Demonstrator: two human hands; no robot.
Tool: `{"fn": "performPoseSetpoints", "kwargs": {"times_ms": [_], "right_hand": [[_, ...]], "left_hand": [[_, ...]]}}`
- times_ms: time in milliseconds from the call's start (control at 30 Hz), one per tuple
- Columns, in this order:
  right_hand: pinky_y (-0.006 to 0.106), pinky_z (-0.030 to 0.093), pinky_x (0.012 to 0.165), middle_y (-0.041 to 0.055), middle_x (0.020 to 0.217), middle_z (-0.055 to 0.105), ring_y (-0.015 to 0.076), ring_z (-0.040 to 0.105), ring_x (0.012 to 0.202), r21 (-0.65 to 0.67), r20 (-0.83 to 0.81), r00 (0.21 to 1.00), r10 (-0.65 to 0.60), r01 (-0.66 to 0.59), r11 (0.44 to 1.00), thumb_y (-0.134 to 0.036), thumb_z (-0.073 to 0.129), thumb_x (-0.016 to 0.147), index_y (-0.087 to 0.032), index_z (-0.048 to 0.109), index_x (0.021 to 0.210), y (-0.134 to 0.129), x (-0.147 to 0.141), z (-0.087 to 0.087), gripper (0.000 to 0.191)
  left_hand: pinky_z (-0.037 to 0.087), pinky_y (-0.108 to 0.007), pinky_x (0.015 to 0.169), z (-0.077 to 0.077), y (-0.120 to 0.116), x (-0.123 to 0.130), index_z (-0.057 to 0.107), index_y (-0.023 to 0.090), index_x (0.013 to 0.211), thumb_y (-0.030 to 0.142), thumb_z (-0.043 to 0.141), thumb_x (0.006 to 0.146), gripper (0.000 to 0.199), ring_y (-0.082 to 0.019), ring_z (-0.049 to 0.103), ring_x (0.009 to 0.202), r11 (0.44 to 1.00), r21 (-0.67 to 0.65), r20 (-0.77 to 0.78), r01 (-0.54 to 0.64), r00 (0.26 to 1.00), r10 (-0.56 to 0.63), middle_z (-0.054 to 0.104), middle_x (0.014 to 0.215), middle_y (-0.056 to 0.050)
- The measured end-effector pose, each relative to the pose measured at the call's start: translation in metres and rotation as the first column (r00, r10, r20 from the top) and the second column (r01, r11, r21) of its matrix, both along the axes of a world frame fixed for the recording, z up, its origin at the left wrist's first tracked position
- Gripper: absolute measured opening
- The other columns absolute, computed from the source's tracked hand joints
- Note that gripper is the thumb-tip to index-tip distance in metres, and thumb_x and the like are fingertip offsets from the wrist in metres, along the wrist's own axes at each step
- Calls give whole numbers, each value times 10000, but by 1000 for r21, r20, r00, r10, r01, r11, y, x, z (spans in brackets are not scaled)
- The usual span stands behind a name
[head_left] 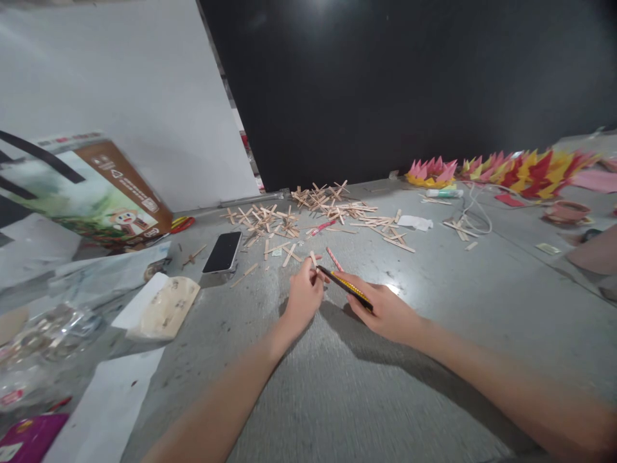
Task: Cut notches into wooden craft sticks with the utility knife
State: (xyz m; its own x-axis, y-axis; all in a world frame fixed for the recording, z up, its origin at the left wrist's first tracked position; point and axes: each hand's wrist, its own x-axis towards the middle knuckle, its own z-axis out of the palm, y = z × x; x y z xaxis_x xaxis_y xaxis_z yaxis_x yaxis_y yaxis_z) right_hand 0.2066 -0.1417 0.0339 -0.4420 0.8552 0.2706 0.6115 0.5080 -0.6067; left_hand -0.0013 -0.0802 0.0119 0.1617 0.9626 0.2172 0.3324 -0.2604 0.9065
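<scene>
Near the middle of the grey table [299,392], my left hand [306,288] pinches a short wooden stick [313,258] that points up and away from me. My right hand [383,308] is wrapped round a black and yellow utility knife [351,288]. The knife's front end meets the stick at my left fingertips; its blade is too small to make out. Just behind the knife lies a red and white striped stick [334,258]. Beyond both hands, many wooden sticks [270,222] lie in loose heaps, several of them joined into crosses.
A black phone [222,252] lies left of the sticks. Farther left are a printed bag [120,199], a cream packet [166,307] and clear plastic wrapping [53,331]. Pink, yellow and red paper crowns [535,173] and a white cable [475,209] are at the right, with part of another person's arm [595,251].
</scene>
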Motion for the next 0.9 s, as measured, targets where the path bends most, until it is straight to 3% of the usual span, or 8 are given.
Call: {"fn": "performPoseSetpoints", "kwargs": {"times_ms": [233,400,667,900], "right_hand": [[295,513,772,92,1238,752,196,727,847,-41,-30,1000,3,-5,999,-225,418,1043,-291,384,1602,-1,-1,6,564],[306,521,770,88,1190,762,199,721,813,-63,-31,999,-29,27,998,-242,419,1044,-299,397,1600,-2,-1,7,560],[267,487,692,77,1102,781,164,678,672,-55,-29,999,-43,41,998,-274,412,1060,-287,410,1595,-3,-2,5,535],[247,397,613,45,857,773,151,627,582,-27,20,997,-78,78,997,-293,425,1058,-247,475,1566,-1,-1,3,513]], "left_hand": [[438,-230,500,4,0,1,545,183,1266,356,476,1041,292,-104,557,452,999,-3,27,47,999,-47,657,781,4],[454,-229,532,5,-1,2,535,191,1305,357,425,1071,307,-111,571,469,997,5,-2,74,997,-74,581,691,40],[438,-227,519,4,-1,1,499,204,1334,379,451,1069,321,-108,575,458,995,-9,-13,95,995,-95,622,729,31],[443,-248,580,7,-6,3,469,200,1358,195,496,1002,356,-124,593,512,998,-25,-65,52,996,-53,692,738,17]]}}
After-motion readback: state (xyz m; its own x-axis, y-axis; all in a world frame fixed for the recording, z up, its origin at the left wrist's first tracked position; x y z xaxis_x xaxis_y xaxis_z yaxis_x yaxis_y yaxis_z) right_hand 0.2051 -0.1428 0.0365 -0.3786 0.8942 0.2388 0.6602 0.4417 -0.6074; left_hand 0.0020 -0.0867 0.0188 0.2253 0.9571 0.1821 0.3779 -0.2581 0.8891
